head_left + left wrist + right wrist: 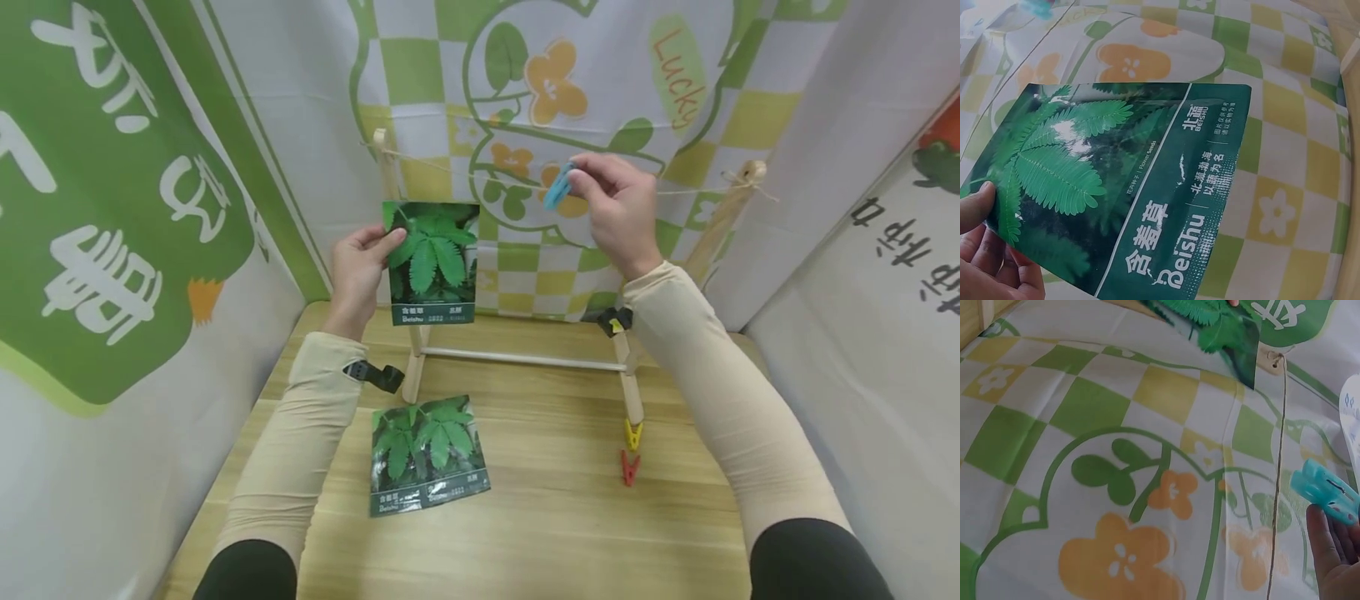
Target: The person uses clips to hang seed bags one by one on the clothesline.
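My left hand (362, 271) pinches a green seed packet (433, 267) by its left edge, thumb on the front. The packet shows fern-like leaves and the words "Flower Seeds" in the left wrist view, and hangs upright just below the string (450, 169). In my right hand (618, 200) a blue clothespin (558, 187) is pinched between thumb and fingers, close to the string. The right wrist view shows the clothespin (1325, 487) beside the string (1279, 487), apart from it. On the table lie more seed packets (429, 457), two overlapping.
The string is tied between two wooden posts (723, 212) of a stand with a white crossbar (525, 358). A yellow clothespin (633, 435) and a red clothespin (629, 468) lie by its right foot. Printed cloth (420, 75) hangs behind the wooden table (562, 517).
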A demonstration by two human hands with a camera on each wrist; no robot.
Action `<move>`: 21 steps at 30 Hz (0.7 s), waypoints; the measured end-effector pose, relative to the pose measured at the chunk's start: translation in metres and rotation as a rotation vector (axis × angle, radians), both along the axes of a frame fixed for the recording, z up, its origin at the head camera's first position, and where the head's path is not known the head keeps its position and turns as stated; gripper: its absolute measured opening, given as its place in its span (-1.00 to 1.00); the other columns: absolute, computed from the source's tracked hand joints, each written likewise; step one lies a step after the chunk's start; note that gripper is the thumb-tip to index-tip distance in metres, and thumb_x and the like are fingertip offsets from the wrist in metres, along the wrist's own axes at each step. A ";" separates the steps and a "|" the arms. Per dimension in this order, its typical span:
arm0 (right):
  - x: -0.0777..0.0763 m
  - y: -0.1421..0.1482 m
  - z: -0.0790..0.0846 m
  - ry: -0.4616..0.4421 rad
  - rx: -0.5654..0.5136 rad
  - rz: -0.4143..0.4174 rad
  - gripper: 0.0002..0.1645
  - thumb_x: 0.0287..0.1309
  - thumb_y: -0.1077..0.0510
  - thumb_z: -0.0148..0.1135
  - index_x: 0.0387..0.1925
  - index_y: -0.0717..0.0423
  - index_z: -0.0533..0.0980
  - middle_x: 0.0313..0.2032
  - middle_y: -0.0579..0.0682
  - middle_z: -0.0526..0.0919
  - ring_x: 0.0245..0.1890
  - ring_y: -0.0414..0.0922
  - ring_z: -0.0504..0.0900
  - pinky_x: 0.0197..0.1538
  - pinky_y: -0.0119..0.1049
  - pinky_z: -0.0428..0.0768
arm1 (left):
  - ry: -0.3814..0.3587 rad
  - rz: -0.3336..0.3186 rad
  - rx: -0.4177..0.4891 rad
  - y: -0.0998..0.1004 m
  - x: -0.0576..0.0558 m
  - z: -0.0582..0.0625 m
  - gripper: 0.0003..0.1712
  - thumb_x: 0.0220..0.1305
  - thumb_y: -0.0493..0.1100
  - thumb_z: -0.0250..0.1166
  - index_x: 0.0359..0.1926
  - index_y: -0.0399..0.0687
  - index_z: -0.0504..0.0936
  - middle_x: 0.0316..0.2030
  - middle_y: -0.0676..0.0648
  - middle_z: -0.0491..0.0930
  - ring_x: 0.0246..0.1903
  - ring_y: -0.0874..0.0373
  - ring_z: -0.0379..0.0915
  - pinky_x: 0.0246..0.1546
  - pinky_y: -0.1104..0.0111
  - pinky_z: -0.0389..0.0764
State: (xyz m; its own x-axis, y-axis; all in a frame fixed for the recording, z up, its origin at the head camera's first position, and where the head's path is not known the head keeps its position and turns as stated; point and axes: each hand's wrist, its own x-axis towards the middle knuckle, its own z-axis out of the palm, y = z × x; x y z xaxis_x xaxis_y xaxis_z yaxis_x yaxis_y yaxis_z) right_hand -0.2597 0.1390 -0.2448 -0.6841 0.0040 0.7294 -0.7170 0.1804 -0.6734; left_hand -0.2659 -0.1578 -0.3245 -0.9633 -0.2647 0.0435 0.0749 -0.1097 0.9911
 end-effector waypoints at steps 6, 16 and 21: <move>-0.007 -0.030 0.011 -0.097 -0.028 0.024 -0.79 0.20 0.36 0.25 -0.21 0.52 0.61 -0.35 -0.04 0.66 -0.41 -0.30 0.66 -0.14 -0.41 0.68 | -0.013 0.008 -0.039 0.006 -0.006 0.002 -0.62 0.17 -0.11 0.43 -0.03 -0.18 0.65 -0.27 0.17 0.62 -0.27 0.37 0.48 -0.26 0.52 0.46; -0.025 -0.071 0.022 -0.198 0.002 0.023 -0.81 0.23 0.32 0.24 -0.21 0.43 0.64 -0.20 0.25 0.69 -0.33 -0.23 0.68 -0.08 -0.39 0.67 | 0.017 -0.005 0.025 0.016 -0.014 0.004 -0.93 0.16 -0.19 0.43 -0.38 0.07 0.68 -0.44 0.22 0.63 -0.41 0.38 0.45 -0.40 0.56 0.40; -0.034 -0.084 0.028 -0.217 0.083 -0.019 -0.81 0.23 0.31 0.25 -0.19 0.38 0.66 -0.19 0.25 0.71 -0.33 -0.13 0.65 -0.13 -0.42 0.65 | 0.023 -0.016 0.033 0.022 -0.016 0.005 -0.94 0.16 -0.18 0.43 -0.36 0.05 0.69 -0.43 0.21 0.64 -0.39 0.37 0.46 -0.39 0.57 0.41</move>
